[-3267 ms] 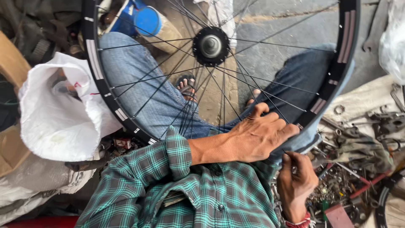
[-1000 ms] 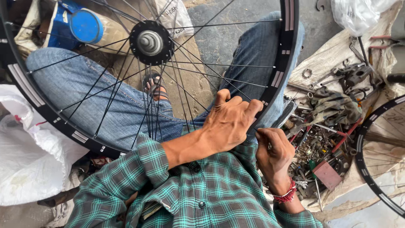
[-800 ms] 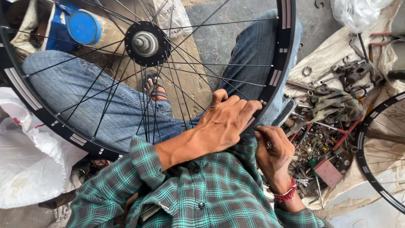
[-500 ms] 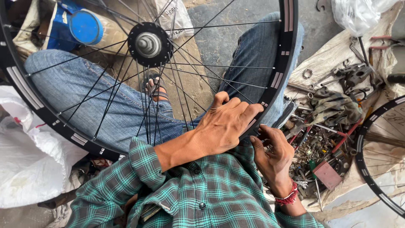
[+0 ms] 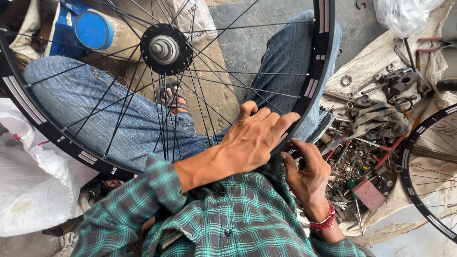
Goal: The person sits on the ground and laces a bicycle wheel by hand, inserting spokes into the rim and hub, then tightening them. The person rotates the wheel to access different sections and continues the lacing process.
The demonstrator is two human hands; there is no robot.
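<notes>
A: Well, starting far left: white plastic bag (image 5: 33, 190) on the floor, blue container (image 5: 93, 29) up top behind the spokes.

B: Then black bicycle wheel (image 5: 57, 138) resting across both jeans-clad knees, hub (image 5: 164, 49) upper middle.

A: And the left hand (image 5: 254, 140)?

B: Laid over the near rim, fingers spread and curled onto it, gripping the wheel.

A: Right hand (image 5: 307, 173)?

B: Just below that rim, fingers pinched close at the edge; cannot tell whether anything sits between them.

A: Further right?

B: Heap of small metal parts and tools (image 5: 362, 162) on a cloth, second wheel rim (image 5: 414, 190) at the far edge.
</notes>
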